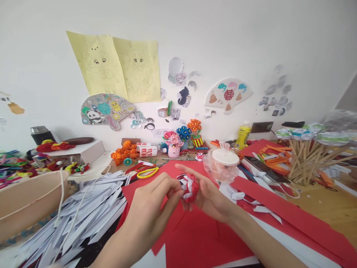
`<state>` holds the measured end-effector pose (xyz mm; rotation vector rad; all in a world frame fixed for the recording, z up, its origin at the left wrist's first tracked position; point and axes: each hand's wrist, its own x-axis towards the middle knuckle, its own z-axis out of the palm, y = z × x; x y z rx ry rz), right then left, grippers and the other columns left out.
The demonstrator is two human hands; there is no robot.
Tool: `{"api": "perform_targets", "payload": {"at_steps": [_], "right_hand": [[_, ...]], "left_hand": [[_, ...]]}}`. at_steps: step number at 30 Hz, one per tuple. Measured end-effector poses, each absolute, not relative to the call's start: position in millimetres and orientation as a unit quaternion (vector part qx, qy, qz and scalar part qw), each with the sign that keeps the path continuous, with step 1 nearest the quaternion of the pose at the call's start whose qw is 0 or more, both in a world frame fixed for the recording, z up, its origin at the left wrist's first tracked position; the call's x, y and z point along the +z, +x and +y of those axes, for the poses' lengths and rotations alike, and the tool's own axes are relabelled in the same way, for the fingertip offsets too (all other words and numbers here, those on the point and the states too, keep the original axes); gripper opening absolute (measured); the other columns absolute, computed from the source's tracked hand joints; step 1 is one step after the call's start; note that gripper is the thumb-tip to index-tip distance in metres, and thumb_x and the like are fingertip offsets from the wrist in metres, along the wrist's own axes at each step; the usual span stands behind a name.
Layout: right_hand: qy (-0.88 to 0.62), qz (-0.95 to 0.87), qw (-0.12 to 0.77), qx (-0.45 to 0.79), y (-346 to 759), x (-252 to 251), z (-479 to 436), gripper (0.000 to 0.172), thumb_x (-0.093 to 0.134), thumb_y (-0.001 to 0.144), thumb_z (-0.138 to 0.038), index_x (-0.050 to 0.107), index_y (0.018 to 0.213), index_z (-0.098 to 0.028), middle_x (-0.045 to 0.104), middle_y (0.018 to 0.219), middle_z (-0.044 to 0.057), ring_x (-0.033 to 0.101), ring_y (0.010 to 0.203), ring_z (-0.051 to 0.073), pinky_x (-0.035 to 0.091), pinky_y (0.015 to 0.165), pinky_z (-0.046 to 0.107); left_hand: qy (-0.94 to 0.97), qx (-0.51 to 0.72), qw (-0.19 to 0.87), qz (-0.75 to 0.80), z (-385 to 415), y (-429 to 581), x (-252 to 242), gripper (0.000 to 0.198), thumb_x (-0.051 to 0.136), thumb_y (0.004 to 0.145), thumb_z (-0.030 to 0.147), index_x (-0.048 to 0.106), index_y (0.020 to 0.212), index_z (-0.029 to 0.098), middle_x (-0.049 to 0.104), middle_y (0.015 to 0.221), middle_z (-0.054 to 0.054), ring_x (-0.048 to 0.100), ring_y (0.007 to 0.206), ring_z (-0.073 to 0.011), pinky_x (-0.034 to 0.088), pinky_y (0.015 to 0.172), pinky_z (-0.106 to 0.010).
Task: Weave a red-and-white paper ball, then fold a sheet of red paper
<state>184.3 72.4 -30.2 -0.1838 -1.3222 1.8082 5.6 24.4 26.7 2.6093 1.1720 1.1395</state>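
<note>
A small ball folded from red and white paper is held between my two hands, above large sheets of red paper. My left hand pinches its left side with thumb and forefinger. Around its right side curls my right hand, with the forefinger stretched out above it and a fingertip showing beneath. To the left lies a big pile of folded white paper strips. Yellow-handled scissors rest just behind my left hand.
A lidded cup wrapped in clear plastic stands behind my right hand. At the left is a beige basket with a white cord. Flower-topped wooden sticks stand at the right. Small flower pots and a yellow bottle line the wall.
</note>
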Motion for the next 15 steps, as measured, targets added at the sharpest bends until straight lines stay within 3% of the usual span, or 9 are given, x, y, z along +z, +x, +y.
{"api": "perform_targets", "payload": {"at_steps": [3, 8, 15], "right_hand": [[-0.089, -0.545, 0.446, 0.704, 182.6, -30.8, 72.7, 0.074, 0.074, 0.071, -0.054, 0.048, 0.135, -0.026, 0.064, 0.097, 0.006, 0.062, 0.082, 0.018, 0.049, 0.075, 0.033], [-0.131, -0.555, 0.479, 0.667, 181.3, -34.5, 76.7, 0.062, 0.081, 0.069, -0.041, 0.058, 0.124, -0.024, 0.062, 0.116, 0.008, 0.058, 0.103, 0.021, 0.046, 0.087, 0.034], [-0.112, -0.521, 0.485, 0.693, 182.7, -32.9, 76.8, 0.051, 0.070, 0.079, -0.049, 0.055, 0.119, -0.022, 0.065, 0.092, 0.004, 0.063, 0.072, 0.015, 0.048, 0.071, 0.030]], "left_hand": [[0.831, 0.381, 0.040, 0.403, 25.6, 7.4, 24.5, 0.017, 0.044, 0.093, 0.018, 0.053, 0.079, 0.021, 0.058, 0.071, 0.003, 0.052, 0.060, -0.0094, 0.038, 0.055, -0.020], [0.796, 0.403, 0.081, 0.444, 31.6, 8.7, 21.1, 0.018, 0.050, 0.091, 0.024, 0.055, 0.075, 0.021, 0.056, 0.066, 0.004, 0.046, 0.054, -0.0090, 0.035, 0.050, -0.020], [0.771, 0.448, 0.068, 0.448, 34.4, -2.7, 24.1, 0.012, 0.054, 0.090, 0.028, 0.060, 0.081, 0.022, 0.054, 0.064, 0.004, 0.042, 0.053, -0.0099, 0.034, 0.049, -0.022]]}}
